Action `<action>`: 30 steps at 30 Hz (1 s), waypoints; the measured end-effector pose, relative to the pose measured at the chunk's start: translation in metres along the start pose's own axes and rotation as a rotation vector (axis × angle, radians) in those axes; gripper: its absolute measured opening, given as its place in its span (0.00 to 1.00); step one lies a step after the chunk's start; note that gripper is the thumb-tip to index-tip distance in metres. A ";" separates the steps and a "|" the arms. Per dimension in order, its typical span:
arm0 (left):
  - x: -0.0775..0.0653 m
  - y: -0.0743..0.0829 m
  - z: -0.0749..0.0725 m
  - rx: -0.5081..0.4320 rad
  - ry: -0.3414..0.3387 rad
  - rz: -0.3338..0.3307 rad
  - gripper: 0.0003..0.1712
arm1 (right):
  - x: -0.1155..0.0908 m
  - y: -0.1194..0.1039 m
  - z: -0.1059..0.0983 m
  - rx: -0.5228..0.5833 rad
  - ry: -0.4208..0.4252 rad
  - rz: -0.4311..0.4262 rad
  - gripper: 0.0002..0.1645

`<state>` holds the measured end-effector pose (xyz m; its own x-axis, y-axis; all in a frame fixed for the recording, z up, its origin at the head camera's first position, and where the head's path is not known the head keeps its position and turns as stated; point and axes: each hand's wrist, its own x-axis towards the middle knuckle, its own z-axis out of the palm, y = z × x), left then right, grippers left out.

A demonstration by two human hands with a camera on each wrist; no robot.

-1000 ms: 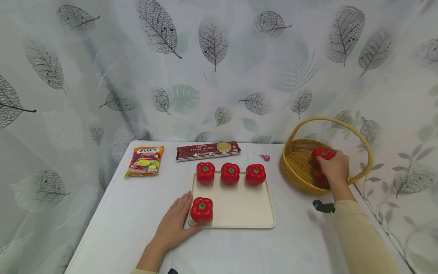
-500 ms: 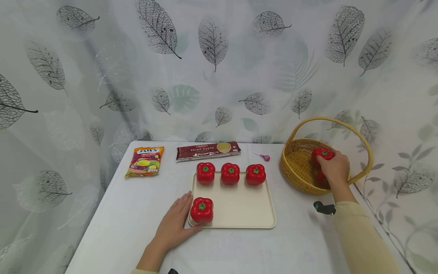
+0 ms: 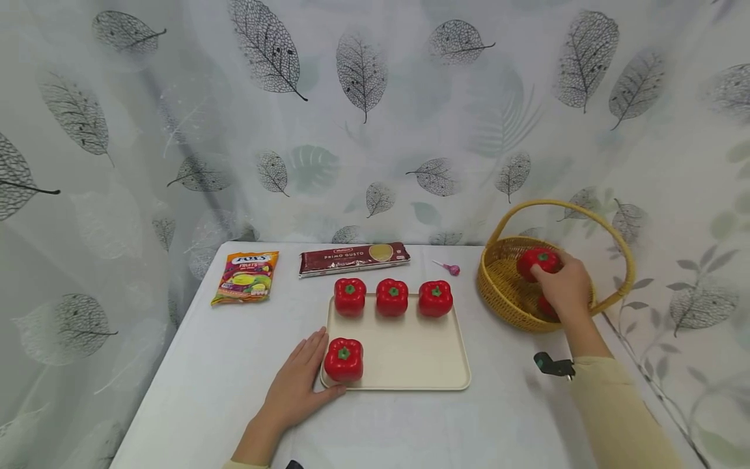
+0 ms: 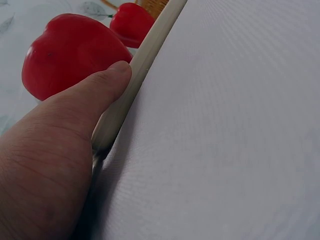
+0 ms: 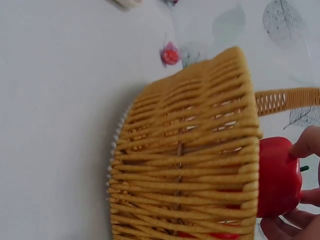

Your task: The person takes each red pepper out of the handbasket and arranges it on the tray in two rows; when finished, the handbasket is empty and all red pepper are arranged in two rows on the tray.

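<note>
My right hand (image 3: 564, 286) grips a red toy pepper (image 3: 538, 262) just above the rim of the wicker basket (image 3: 506, 293); in the right wrist view the fingers (image 5: 306, 144) curl round that pepper (image 5: 278, 176). Another pepper (image 3: 546, 307) lies lower in the basket, mostly hidden by the hand. My left hand (image 3: 300, 384) lies flat on the table against the left edge of the cream tray (image 3: 410, 358), its thumb (image 4: 100, 90) on the rim next to a pepper (image 3: 344, 359). Three more peppers (image 3: 392, 297) line the tray's far edge.
A candy bag (image 3: 246, 277) and a long pasta packet (image 3: 353, 258) lie at the back of the white table (image 3: 205, 378). A pink lollipop (image 3: 450, 268) sits between tray and basket. Leaf-print curtain surrounds the table.
My right hand has lifted the gripped pepper slightly up and left, toward the basket's rim. The left hand and the tray have stayed put.
</note>
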<state>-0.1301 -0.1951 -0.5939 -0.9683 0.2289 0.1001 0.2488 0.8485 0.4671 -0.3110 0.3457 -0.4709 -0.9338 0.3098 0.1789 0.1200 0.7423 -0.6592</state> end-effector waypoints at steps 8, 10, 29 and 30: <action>-0.001 0.001 0.001 0.000 0.038 0.023 0.67 | -0.021 -0.019 -0.001 0.062 0.028 -0.100 0.42; -0.001 0.001 0.001 0.001 0.046 0.027 0.67 | -0.025 -0.025 -0.002 0.078 0.021 -0.101 0.42; 0.000 0.000 -0.002 -0.008 0.016 0.013 0.68 | -0.063 -0.058 -0.002 0.165 -0.011 -0.266 0.36; 0.000 0.000 -0.002 -0.006 0.015 0.014 0.68 | -0.065 -0.059 -0.001 0.158 -0.013 -0.271 0.36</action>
<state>-0.1299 -0.1961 -0.5927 -0.9650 0.2331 0.1200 0.2620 0.8422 0.4711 -0.2569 0.2820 -0.4427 -0.9291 0.1052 0.3546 -0.1863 0.6952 -0.6943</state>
